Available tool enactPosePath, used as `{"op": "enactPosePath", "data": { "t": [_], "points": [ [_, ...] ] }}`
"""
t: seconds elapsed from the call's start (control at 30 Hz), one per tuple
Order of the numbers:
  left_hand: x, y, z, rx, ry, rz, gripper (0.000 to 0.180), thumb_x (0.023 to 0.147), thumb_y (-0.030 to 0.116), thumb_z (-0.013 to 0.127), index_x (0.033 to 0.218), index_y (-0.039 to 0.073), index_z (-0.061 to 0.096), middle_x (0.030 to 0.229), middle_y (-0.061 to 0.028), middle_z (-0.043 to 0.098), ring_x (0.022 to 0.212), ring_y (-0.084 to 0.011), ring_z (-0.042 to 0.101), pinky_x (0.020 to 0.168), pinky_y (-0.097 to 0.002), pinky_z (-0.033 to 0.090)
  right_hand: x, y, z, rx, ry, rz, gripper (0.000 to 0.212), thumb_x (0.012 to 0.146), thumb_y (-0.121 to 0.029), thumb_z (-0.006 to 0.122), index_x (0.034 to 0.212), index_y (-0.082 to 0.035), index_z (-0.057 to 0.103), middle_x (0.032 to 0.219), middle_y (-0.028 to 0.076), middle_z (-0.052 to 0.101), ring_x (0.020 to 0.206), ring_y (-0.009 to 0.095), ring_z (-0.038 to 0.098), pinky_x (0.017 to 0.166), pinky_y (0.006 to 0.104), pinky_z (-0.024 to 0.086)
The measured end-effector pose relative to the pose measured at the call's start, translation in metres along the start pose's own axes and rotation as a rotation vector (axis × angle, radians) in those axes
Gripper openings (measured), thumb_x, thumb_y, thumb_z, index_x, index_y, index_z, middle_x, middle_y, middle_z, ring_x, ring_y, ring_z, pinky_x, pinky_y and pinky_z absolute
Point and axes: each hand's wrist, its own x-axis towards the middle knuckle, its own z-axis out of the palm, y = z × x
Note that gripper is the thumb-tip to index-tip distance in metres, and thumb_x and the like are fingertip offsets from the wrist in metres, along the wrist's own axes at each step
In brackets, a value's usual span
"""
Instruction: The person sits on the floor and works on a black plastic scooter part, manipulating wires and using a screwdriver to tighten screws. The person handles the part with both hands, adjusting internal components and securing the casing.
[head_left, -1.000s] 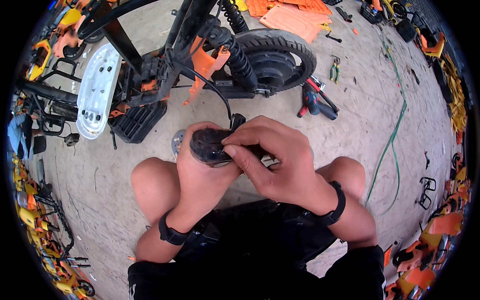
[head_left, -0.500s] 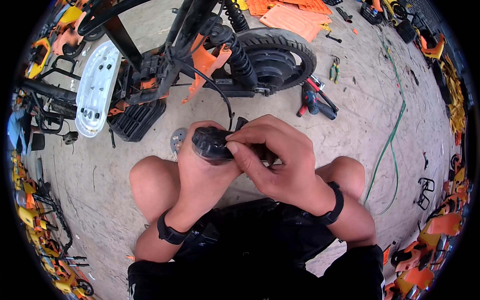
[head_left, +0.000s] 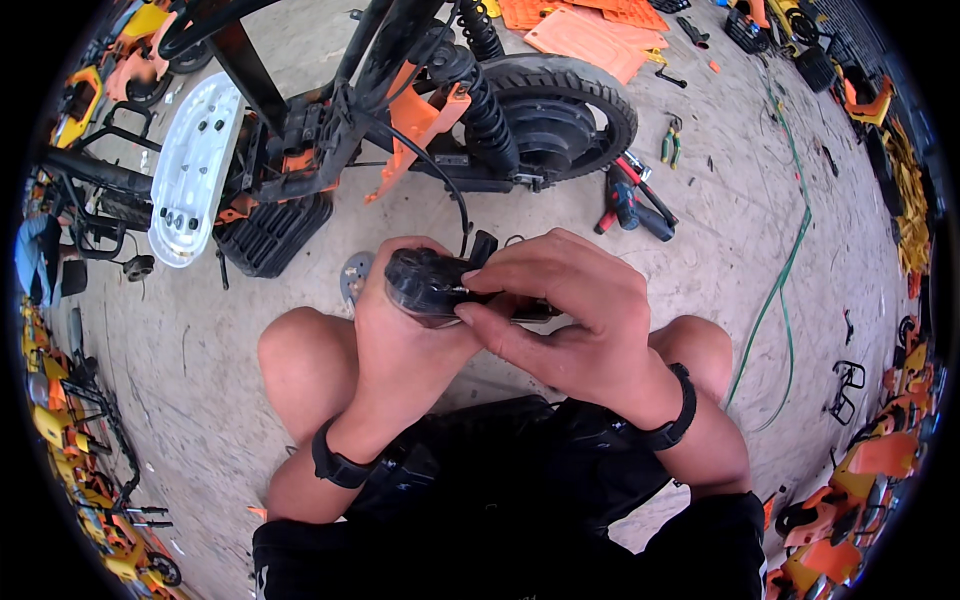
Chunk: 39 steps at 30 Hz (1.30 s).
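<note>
Black, rounded plastic part (head_left: 418, 277) held up over the pale concrete floor (head_left: 190, 400), between the person's bent knees. Left hand (head_left: 408, 340) wrapped around its left side and underside, fingers gripping it. Right hand (head_left: 585, 315) at its right side, thumb and bent forefinger nearly meeting beside a small shiny spot; cannot tell whether they pinch anything. Thin black cable (head_left: 448, 180) runs down toward the part from a black metal bike frame (head_left: 390, 55). Beyond: black rear wheel (head_left: 600, 100), orange plastic bracket (head_left: 412, 125); right of these, a dark red-trimmed power drill (head_left: 624, 200) lies near green-handled pliers (head_left: 671, 145).
</note>
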Motion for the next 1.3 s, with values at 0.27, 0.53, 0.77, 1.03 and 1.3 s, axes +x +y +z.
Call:
{"op": "enactPosePath", "data": {
  "t": [0.27,0.53,0.77,1.03,1.3],
  "points": [
    [0.0,0.003,-0.002,0.056,-0.015,0.01,0.05,0.068,-0.001,0.082,0.107,0.001,0.05,0.093,-0.0033,0.06,0.084,-0.0072,0.059,0.073,-0.0238,0.052,-0.001,0.007,-0.003,-0.052,-0.023,-0.089,0.019,0.069,-0.001,0.078,0.087,-0.002,0.073,0.084,0.008,0.069,0.069,0.023,0.066,0.056,0.0307,0.053],
    [-0.003,0.001,0.002,-0.003,0.002,-0.028,0.051,0.068,0.002,0.084,0.107,0.002,0.05,0.091,-0.0031,0.061,0.082,-0.0071,0.06,0.072,-0.0237,0.052,-0.006,-0.001,0.004,-0.106,0.09,-0.05,0.019,0.071,0.0,0.08,0.088,-0.002,0.073,0.08,0.009,0.069,0.063,0.019,0.064,0.053,0.0262,0.049],
    [-0.002,-0.002,0.0,0.165,0.059,0.055,0.053,0.066,0.007,0.086,0.105,0.002,0.051,0.086,-0.0036,0.063,0.077,-0.0073,0.06,0.069,-0.0245,0.052,-0.011,0.001,0.009,-0.07,0.095,-0.026,0.019,0.073,0.001,0.079,0.091,0.0,0.072,0.081,0.01,0.069,0.065,0.017,0.063,0.053,0.0258,0.048],
    [-0.003,0.0,-0.006,0.234,0.032,0.042,0.055,0.061,0.012,0.088,0.102,0.003,0.052,0.085,-0.0041,0.063,0.076,-0.0085,0.06,0.068,-0.026,0.052,-0.007,0.004,0.002,0.131,-0.056,0.143,0.015,0.077,-0.001,0.077,0.091,0.0,0.073,0.083,0.011,0.069,0.069,0.017,0.064,0.058,0.0258,0.049],
    [-0.001,0.0,-0.013,0.315,-0.05,0.069,0.05,0.062,0.01,0.085,0.099,0.002,0.052,0.083,-0.0041,0.063,0.075,-0.0084,0.059,0.067,-0.026,0.052,-0.009,0.002,0.0,0.175,-0.098,0.215,0.015,0.077,0.0,0.077,0.091,0.002,0.073,0.085,0.011,0.07,0.071,0.014,0.066,0.061,0.0234,0.05]
  ]
}}
